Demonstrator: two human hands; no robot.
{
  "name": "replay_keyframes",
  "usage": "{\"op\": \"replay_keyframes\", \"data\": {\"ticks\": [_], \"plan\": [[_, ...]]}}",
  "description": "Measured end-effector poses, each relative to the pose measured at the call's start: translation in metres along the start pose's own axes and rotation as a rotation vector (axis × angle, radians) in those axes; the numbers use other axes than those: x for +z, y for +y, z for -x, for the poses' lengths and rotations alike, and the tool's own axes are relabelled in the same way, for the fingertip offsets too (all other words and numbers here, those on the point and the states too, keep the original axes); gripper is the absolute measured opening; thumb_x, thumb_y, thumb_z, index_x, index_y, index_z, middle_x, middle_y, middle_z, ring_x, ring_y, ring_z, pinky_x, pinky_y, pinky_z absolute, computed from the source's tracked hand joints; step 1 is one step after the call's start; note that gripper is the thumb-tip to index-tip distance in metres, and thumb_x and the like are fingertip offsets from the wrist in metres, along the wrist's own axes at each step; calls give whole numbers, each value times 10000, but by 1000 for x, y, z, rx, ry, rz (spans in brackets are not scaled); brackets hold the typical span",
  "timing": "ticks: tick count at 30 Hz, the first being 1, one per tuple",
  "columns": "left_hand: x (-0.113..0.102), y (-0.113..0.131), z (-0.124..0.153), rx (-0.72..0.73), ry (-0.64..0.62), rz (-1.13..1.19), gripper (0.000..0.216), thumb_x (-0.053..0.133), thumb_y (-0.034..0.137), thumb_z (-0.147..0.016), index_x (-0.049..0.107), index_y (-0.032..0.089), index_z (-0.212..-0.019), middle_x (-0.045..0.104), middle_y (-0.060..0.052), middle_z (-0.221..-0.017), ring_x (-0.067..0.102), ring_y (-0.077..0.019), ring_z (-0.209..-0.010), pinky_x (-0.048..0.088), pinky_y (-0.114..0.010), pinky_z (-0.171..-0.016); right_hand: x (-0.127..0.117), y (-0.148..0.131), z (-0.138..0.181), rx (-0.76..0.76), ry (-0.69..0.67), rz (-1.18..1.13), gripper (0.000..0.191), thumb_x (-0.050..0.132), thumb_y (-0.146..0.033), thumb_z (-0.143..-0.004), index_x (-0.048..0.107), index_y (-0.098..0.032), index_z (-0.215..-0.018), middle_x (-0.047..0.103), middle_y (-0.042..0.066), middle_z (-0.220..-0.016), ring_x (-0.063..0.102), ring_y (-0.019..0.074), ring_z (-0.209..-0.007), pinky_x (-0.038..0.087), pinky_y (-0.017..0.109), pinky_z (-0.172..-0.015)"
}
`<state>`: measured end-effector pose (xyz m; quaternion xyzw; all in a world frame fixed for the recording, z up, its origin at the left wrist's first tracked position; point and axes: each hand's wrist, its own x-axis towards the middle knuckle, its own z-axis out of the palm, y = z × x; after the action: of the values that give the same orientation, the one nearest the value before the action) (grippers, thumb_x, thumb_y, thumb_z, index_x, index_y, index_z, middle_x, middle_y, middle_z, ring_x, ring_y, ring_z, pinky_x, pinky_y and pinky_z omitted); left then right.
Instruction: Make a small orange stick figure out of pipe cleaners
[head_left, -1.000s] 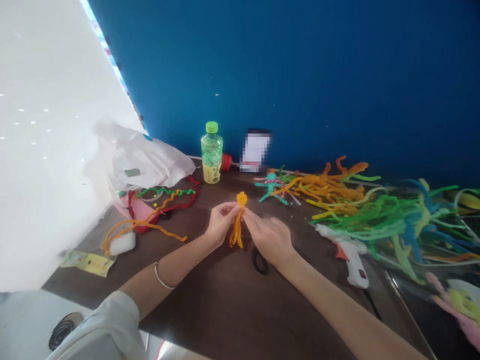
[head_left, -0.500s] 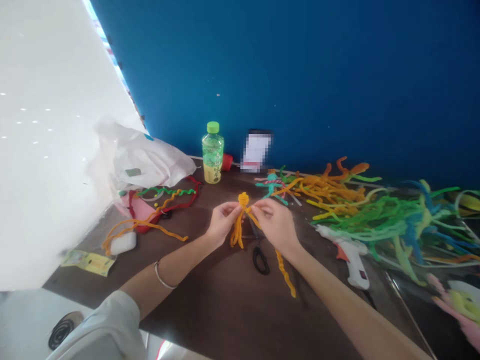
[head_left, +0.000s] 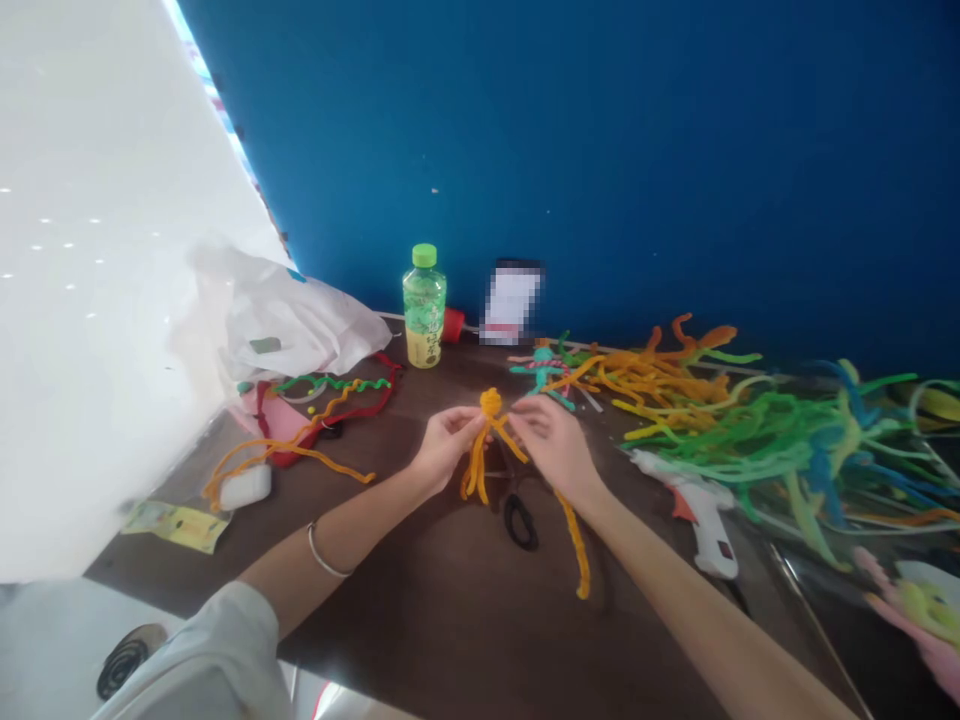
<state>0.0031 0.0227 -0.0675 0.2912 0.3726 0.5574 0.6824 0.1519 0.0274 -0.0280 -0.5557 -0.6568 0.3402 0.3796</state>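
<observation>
My left hand [head_left: 448, 448] pinches an orange pipe-cleaner figure [head_left: 491, 403] just below its coiled round head. Several loose strands hang down from the figure. At its right side, my right hand [head_left: 551, 440] is closed, fingertips together close to the figure's neck. A twisted orange pipe cleaner [head_left: 577, 550] trails out below this hand, its upper part hidden behind the palm. Black-handled scissors [head_left: 520, 522] lie on the table beneath both hands, with the blades partly covered by the figure.
A green-capped drink bottle [head_left: 424, 310] and a propped phone [head_left: 511, 302] stand at the back. Right are a teal pipe-cleaner figure [head_left: 543, 368], heaped green pipe cleaners [head_left: 765, 440] and a glue gun [head_left: 709, 515]. Left lie a plastic bag [head_left: 315, 325], a white case [head_left: 247, 486] and orange strands [head_left: 322, 459].
The orange figure has turned and dropped slightly, its strands spreading a little. My right fingertips have shifted slightly, and the trailing pipe cleaner has swung. My left hand keeps its pinch.
</observation>
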Motion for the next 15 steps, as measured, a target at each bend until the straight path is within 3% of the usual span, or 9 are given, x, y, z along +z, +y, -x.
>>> {"op": "replay_keyframes", "data": {"ticks": [3, 5, 8, 15], "plan": [[-1, -1, -1, 3, 20, 0, 304, 743, 322, -569, 618, 119, -757, 635, -21, -642, 590, -96, -532, 468, -215, -547, 3, 5, 6, -435, 10, 326, 245, 394, -159, -815, 591, -176, -960, 580, 116, -1112, 553, 223, -1029, 475, 385, -833], [-1, -1, -1, 3, 22, -9, 310, 743, 325, -569, 620, 119, -764, 634, -23, -640, 588, -98, -536, 465, -212, -544, 3, 6, 9, -579, -32, 463, 307, 346, -105, -821, 573, -161, -1020, 545, 133, -1156, 507, 224, -1097, 440, 400, -898], [-1, -1, 0, 4, 20, -12, 308, 741, 328, -573, 621, 121, -767, 633, -20, -634, 584, -94, -530, 464, -209, -538, 2, 4, 11, -626, -42, 534, 261, 366, -137, -846, 556, -132, -1025, 573, 143, -1054, 539, 222, -1022, 450, 389, -874], [1, 2, 1, -22, 10, -36, 298, 749, 320, -560, 627, 123, -748, 634, -23, -613, 575, -92, -514, 453, -203, -518, -8, -3, 4, -528, -212, 510, 188, 397, -205, -869, 582, -174, -865, 605, 62, -821, 576, 170, -775, 456, 294, -707]]}}
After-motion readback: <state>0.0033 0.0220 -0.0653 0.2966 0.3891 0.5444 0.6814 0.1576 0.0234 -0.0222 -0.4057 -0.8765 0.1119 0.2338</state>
